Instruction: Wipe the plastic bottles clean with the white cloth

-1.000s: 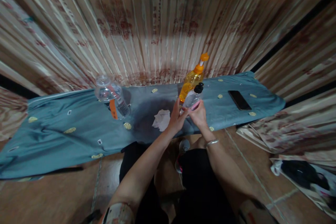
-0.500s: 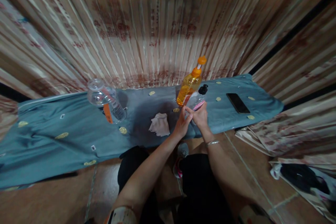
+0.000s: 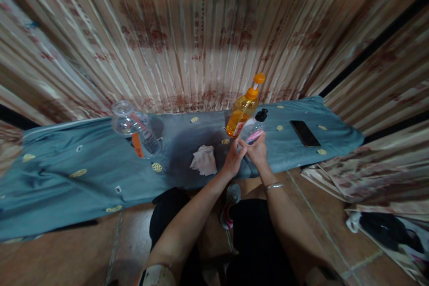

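A small clear bottle (image 3: 255, 126) with a black cap and a pink label stands on the blue-grey cloth (image 3: 83, 161). My right hand (image 3: 258, 152) grips its lower body. My left hand (image 3: 233, 159) touches it from the left side, fingers bent around it. Right behind it stands a taller orange bottle (image 3: 244, 107) with an orange nozzle cap. A crumpled white tissue (image 3: 204, 160) lies on the cloth just left of my hands.
A clear plastic jar (image 3: 134, 127) with an orange tag stands at the left on the cloth. A black phone (image 3: 305, 133) lies at the right end. Striped curtains hang behind. Dark items (image 3: 389, 228) lie on the floor at the right.
The small bottle and both hands have shifted slightly right and away from me; the bottle now stands more upright. The view has drifted a little.
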Tool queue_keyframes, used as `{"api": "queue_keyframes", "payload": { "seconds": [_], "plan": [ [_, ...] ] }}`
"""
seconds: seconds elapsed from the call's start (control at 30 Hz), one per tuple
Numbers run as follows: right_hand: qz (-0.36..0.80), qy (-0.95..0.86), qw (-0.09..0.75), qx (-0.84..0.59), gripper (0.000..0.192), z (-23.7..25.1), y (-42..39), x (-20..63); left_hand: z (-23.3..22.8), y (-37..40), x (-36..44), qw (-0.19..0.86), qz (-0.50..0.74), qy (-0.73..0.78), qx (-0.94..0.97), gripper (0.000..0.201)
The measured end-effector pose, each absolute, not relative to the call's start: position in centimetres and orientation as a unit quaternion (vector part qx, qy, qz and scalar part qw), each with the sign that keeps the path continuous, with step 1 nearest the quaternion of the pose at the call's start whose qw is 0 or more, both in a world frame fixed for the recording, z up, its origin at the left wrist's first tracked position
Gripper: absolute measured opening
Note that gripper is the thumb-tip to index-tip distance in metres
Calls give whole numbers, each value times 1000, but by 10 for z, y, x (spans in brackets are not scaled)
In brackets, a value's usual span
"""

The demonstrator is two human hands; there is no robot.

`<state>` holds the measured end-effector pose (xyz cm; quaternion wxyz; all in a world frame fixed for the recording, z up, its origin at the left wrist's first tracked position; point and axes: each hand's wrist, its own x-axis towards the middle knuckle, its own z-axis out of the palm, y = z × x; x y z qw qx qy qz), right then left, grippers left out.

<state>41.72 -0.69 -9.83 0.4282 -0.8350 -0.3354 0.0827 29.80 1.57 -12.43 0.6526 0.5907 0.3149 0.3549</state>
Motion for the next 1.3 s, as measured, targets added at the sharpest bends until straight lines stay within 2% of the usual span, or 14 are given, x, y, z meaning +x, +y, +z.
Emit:
{"api": "queue_keyframes", "payload": {
  "seconds": [0.2, 0.27, 0.33, 0.47, 0.53, 0.63, 0.7, 0.8, 0.87, 0.93, 1.03, 1.07, 1.17, 1.3],
  "plan": [
    [77, -363, 456, -809, 118, -106, -13, 425, -125, 12, 297, 656, 360, 310, 586, 65],
    [70, -385, 448, -804, 119, -110, -22, 431, -127, 11, 295, 658, 361, 317, 579, 69],
    [72, -417, 414, -806, 105, -115, -35, 436, -131, 10, 292, 660, 363, 331, 568, 71],
    [88, -493, 288, -816, 57, -122, -57, 442, -137, 6, 277, 658, 375, 357, 547, 65],
    [78, -528, 230, -814, 40, -124, -61, 442, -135, 3, 265, 651, 385, 362, 545, 61],
    [57, -543, 171, -820, 29, -123, -62, 439, -127, -1, 242, 630, 401, 360, 559, 57],
    [49, -539, 163, -825, 26, -120, -62, 436, -119, -3, 223, 609, 413, 358, 575, 54],
    [59, -525, 186, -829, 21, -116, -66, 429, -105, -4, 190, 565, 435, 358, 603, 51],
    [93, -508, 236, -823, 23, -113, -69, 418, -96, -4, 164, 527, 452, 360, 623, 52],
    [152, -500, 322, -790, 29, -111, -73, 400, -87, -2, 135, 483, 474, 367, 638, 55],
    [288, -486, 459, -686, 50, -106, -73, 361, -77, 5, 91, 410, 509, 386, 651, 62],
    [333, -473, 492, -651, 56, -103, -71, 346, -74, 10, 77, 337, 533, 403, 663, 65],
    [426, -460, 534, -567, 62, -85, -51, 304, -70, 33, 43, 184, 599, 456, 632, 92],
    [448, -520, 538, -490, 57, -43, 3, 262, -76, 76, 25, 238, 605, 522, 552, 133]
  ]
}}
